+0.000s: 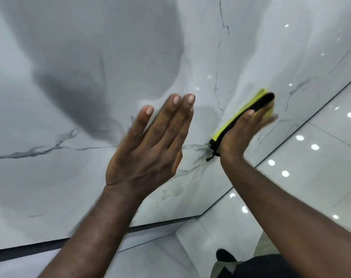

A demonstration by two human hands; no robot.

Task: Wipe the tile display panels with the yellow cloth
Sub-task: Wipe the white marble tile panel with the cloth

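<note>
Against the panel (70,57), toward its right edge, we press the cloth (256,97) flat under our right hand (240,135), fingers straight, blurred. At panel centre our left hand (148,149) is held flat, fingers straight and together; contact with panel unclear. Below panel, glossy floor (321,157).

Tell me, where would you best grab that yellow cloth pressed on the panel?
Pinch the black edge, coming from the left side. The yellow cloth lies flat on the tile panel under the right hand, so only that exposed folded edge stands free.
</note>
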